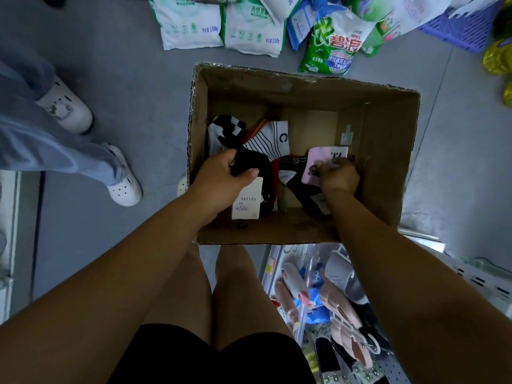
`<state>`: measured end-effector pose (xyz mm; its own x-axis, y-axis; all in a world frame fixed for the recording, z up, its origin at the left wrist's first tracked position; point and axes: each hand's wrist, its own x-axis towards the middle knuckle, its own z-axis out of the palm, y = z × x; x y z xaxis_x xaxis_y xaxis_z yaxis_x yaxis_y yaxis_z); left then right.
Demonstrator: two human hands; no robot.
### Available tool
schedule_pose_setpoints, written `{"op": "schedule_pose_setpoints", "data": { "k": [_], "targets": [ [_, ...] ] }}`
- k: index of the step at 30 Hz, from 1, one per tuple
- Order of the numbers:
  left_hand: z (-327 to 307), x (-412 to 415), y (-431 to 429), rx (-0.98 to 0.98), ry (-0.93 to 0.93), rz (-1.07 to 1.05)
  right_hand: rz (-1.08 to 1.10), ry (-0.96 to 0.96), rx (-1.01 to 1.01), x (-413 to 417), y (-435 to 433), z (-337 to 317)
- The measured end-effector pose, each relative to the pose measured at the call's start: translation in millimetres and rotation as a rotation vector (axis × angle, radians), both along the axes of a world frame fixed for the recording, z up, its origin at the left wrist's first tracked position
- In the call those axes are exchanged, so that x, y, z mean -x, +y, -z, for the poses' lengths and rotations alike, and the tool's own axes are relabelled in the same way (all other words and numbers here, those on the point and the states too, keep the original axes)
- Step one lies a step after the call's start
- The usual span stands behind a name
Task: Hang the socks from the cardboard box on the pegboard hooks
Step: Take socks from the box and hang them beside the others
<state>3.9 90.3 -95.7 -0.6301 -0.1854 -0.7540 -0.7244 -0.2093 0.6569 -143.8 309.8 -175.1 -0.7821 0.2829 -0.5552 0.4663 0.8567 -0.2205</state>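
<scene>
An open cardboard box [382, 167] stands on the grey floor in front of me, with several pairs of socks lying in it. My left hand [221, 178] grips a black sock pair [255, 164] that carries a white paper label [248, 200]. My right hand [339, 176] pinches a pink sock pair [318, 159] with a white label near the box's right side. A white striped sock pair [270, 142] and a black-and-white one [224, 128] lie at the back left. Pegboard [393, 370] with hung socks shows at the lower right.
Bags of washing powder [332, 42] lie on the floor beyond the box. A purple plastic crate [460, 31] stands at the top right. Another person's legs and white clogs [122, 178] are to the left. My own legs are below the box.
</scene>
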Motion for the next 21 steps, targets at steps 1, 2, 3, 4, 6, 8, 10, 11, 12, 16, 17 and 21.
{"op": "schedule_pose_setpoints", "data": {
  "k": [1,2,3,4,6,8,10,11,12,16,17,21],
  "targets": [
    [1,0,0,0.005,0.001,0.001,-0.035,-0.011,-0.013,-1,0,2],
    [2,0,1,0.011,0.000,0.002,-0.068,-0.024,-0.020,-3,0,4],
    [4,0,2,0.016,0.000,0.000,-0.095,-0.038,-0.014,-5,0,6],
    [6,0,3,0.017,0.001,-0.004,-0.103,-0.052,0.000,-6,-1,8],
    [9,-1,5,0.011,0.009,-0.018,-0.109,-0.090,-0.012,-5,-5,12],
    [11,-2,6,0.005,0.022,-0.036,-0.143,-0.150,-0.053,-3,-9,16],
    [11,-3,6,0.013,0.036,-0.043,-0.135,-0.160,-0.032,1,-11,18],
    [11,-3,5,0.017,0.039,-0.046,-0.097,-0.162,0.004,2,-11,17],
    [10,-4,4,0.017,0.041,-0.054,-0.054,-0.160,0.047,2,-12,13],
    [-4,-3,2,-0.001,0.045,-0.095,0.118,-0.100,0.289,-8,-14,-22],
    [-11,-2,2,0.002,0.041,-0.100,0.164,-0.087,0.355,-12,-14,-37],
    [-42,3,2,0.011,0.039,-0.130,0.250,-0.015,0.652,-29,-13,-112]
  ]
}}
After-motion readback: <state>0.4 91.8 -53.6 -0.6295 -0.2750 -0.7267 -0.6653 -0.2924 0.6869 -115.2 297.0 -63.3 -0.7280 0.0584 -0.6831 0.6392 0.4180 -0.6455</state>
